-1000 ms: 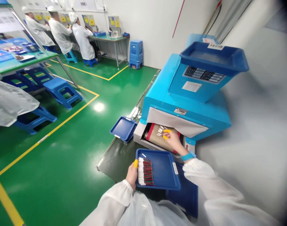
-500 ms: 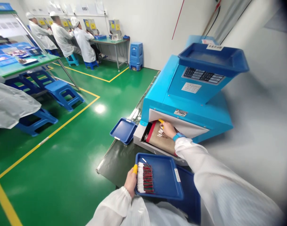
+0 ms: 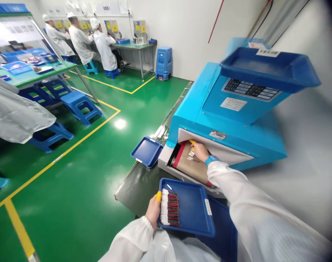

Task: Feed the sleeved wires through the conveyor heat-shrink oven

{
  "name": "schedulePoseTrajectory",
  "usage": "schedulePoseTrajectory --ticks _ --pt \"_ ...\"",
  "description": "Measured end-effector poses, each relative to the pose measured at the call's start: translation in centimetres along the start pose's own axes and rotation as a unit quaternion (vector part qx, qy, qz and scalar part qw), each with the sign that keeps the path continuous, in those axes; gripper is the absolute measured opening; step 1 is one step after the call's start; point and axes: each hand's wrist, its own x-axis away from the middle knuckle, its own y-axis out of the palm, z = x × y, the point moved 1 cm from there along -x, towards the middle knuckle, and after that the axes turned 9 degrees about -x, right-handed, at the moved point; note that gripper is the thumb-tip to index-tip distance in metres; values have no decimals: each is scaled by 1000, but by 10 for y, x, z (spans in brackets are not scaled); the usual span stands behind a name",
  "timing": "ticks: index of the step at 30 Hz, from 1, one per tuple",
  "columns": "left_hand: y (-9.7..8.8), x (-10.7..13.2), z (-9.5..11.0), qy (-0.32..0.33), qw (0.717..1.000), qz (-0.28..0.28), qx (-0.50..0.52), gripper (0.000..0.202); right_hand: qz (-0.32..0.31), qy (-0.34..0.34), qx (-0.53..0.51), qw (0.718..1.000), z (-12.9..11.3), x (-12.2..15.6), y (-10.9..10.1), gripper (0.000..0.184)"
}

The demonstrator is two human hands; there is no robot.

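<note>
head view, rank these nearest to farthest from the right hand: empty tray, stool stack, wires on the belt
1. wires, on the belt right at the right hand
2. empty tray, off to the left beside the machine
3. stool stack, far back against the wall

Right of centre: conveyor machine [image 3: 231,120], with top tray [image 3: 269,69] on it. In its mouth: belt [image 3: 193,169], wire pieces [image 3: 191,154] on the belt, right grip [image 3: 200,150] over them. Left of the mouth: side tray [image 3: 146,151]. Before the machine: held tray [image 3: 193,211], left grip [image 3: 153,211] at its left edge, wire row [image 3: 170,208] inside along that side. Far left: stools [image 3: 82,107].
</note>
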Motion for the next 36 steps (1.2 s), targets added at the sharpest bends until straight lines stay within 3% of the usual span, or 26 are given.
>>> schedulePoseTrajectory --ticks 5,7,10,12,15,21,25,31,36 --pt "6 3 16 12 1000 2 7 32 48 22 -146 988 -36 32 -6 30" --pt "9 5 22 15 1000 4 9 33 -13 13 -223 975 -59 61 -4 24" --pt "13 4 28 29 999 12 6 34 -172 -19 -274 946 -94 112 0 14" --pt "14 3 28 43 999 12 2 34 -207 -50 -229 950 -110 140 3 14" --pt "15 2 26 58 998 -12 7 38 -207 -82 -156 962 -121 163 8 12" --pt "15 4 22 53 998 -31 19 44 -242 -49 -165 955 -126 166 12 17" --pt "13 2 21 37 998 -26 34 45 -230 -20 -192 954 -124 162 5 15" --pt "11 0 22 13 998 -14 64 42 -181 18 -286 941 -95 154 6 19" --pt "9 -4 22 3 998 7 70 39 -165 121 -382 901 -71 144 1 16"
